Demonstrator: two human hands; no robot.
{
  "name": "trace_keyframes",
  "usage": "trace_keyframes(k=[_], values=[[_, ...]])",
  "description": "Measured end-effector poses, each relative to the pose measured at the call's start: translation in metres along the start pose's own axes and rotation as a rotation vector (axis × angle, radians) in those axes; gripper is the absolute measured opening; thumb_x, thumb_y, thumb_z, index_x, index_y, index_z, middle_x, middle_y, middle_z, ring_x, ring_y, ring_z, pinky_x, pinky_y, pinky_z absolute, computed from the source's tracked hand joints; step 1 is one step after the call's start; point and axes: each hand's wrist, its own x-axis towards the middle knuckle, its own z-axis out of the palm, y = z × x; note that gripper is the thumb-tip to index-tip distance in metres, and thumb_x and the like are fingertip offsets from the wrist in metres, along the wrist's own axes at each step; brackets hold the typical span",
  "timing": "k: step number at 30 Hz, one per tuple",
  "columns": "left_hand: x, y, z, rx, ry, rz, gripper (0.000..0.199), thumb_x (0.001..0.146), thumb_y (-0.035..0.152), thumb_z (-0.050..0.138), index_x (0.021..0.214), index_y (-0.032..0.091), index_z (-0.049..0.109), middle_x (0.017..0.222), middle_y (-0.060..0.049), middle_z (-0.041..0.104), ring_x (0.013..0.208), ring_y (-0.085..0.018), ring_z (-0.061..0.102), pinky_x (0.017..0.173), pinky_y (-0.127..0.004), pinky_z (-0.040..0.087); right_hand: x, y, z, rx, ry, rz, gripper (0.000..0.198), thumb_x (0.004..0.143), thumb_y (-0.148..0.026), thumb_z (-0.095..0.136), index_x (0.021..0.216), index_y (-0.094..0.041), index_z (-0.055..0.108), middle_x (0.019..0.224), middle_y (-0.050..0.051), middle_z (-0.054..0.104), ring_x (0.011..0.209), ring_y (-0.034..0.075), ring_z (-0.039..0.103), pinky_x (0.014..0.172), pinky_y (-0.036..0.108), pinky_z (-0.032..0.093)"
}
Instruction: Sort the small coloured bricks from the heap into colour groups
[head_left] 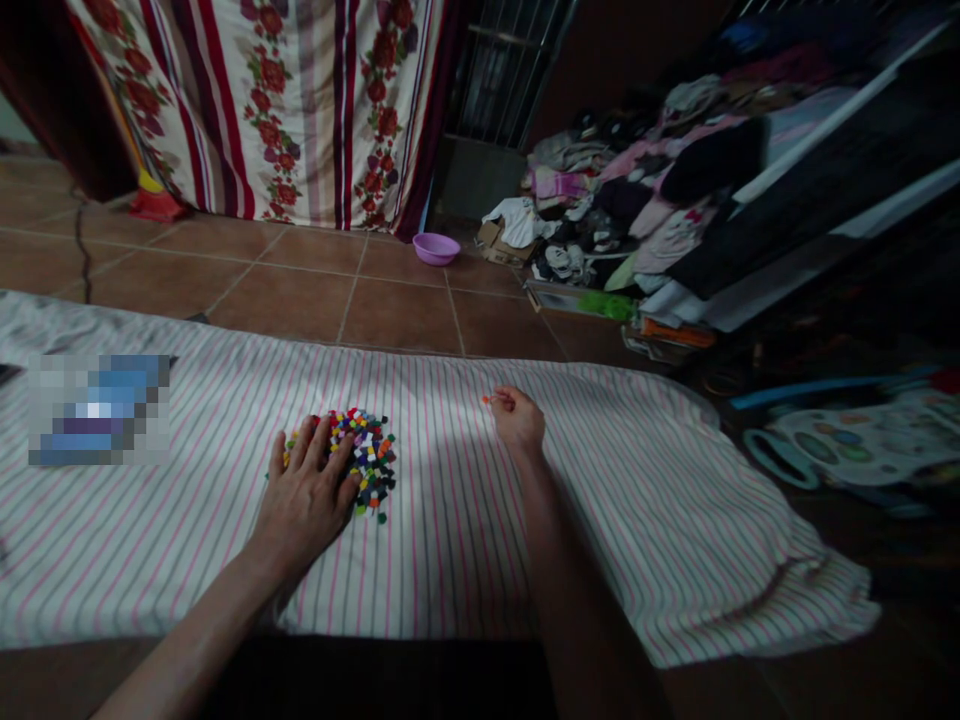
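Note:
Spread flat over a pile of small coloured cubes [373, 452], my left hand [304, 490] has its fingers apart and covers the pile's left part. The cubes are red, yellow, green, blue, white, orange and black. To the right of the pile, my right hand [519, 420] is closed in a pinch just above the striped cloth [442, 560]. A small orange cube [486, 400] shows at its fingertips; whether it also touches the cloth I cannot tell.
A blurred-out blue object [101, 410] lies on the cloth at the left. Beyond the cloth, a purple basin [436, 248] stands on the tiled floor before a floral curtain [300, 110]. A heap of clothes [622, 190] fills the back right, with a patterned plastic item [862, 440] at the right.

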Motion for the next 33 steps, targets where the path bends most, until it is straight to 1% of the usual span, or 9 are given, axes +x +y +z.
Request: trace_keyframes(k=[6,9,16,23,26,29,33], values=[[0.001,0.000,0.000,0.040,0.010,0.013,0.048,0.095,0.039,0.040,0.134,0.017,0.058,0.149,-0.021,0.045,0.141,-0.039,0.037,0.111,-0.063,0.028,0.000,0.002,0.006,-0.031,0.024,-0.021,0.024,0.076,-0.026,0.055,0.092,-0.023,0.073,0.085,0.004,0.075,0.077,0.019,0.067,0.070,0.028,0.049],[0.001,0.001,0.000,0.046,0.005,0.010,0.048,0.095,0.038,0.039,0.133,0.017,0.058,0.148,-0.021,0.045,0.141,-0.039,0.036,0.111,-0.062,0.029,0.000,0.001,0.006,-0.039,0.000,-0.026,0.024,0.077,-0.026,0.055,0.093,-0.023,0.073,0.087,0.004,0.075,0.078,0.019,0.067,0.070,0.028,0.049],[0.000,0.002,-0.001,0.027,-0.008,-0.003,0.047,0.094,0.037,0.041,0.134,0.017,0.058,0.149,-0.021,0.044,0.142,-0.039,0.035,0.113,-0.062,0.027,-0.002,-0.007,0.000,-0.130,-0.058,-0.055,0.027,0.079,-0.017,0.052,0.096,-0.020,0.073,0.094,0.006,0.074,0.084,0.020,0.066,0.075,0.029,0.048],[0.001,0.003,-0.004,0.004,-0.048,-0.024,0.048,0.095,0.038,0.042,0.136,0.019,0.056,0.151,-0.019,0.041,0.143,-0.038,0.033,0.114,-0.063,0.025,-0.004,-0.008,-0.006,-0.174,-0.114,-0.057,0.024,0.079,-0.019,0.052,0.090,-0.023,0.074,0.088,0.004,0.073,0.080,0.018,0.064,0.070,0.027,0.045],[0.002,0.003,-0.005,-0.011,-0.057,-0.040,0.047,0.095,0.038,0.042,0.136,0.021,0.055,0.152,-0.018,0.040,0.143,-0.038,0.033,0.114,-0.063,0.024,-0.004,-0.007,-0.006,-0.176,-0.117,-0.059,0.024,0.078,-0.021,0.053,0.088,-0.025,0.074,0.085,0.002,0.073,0.076,0.017,0.063,0.069,0.026,0.044],[0.002,0.002,-0.005,-0.019,-0.063,-0.050,0.047,0.094,0.038,0.043,0.136,0.021,0.055,0.152,-0.017,0.041,0.143,-0.037,0.033,0.115,-0.062,0.024,-0.004,-0.008,-0.008,-0.157,-0.104,-0.061,0.026,0.077,-0.022,0.053,0.092,-0.024,0.075,0.084,0.003,0.072,0.075,0.018,0.062,0.069,0.028,0.045],[0.002,0.003,-0.005,-0.035,-0.052,-0.048,0.047,0.094,0.039,0.044,0.136,0.021,0.055,0.152,-0.016,0.041,0.143,-0.037,0.033,0.115,-0.062,0.025,-0.004,-0.020,-0.013,-0.121,-0.052,-0.066,0.028,0.076,-0.023,0.054,0.094,-0.021,0.076,0.083,0.006,0.070,0.075,0.020,0.061,0.071,0.030,0.046]])
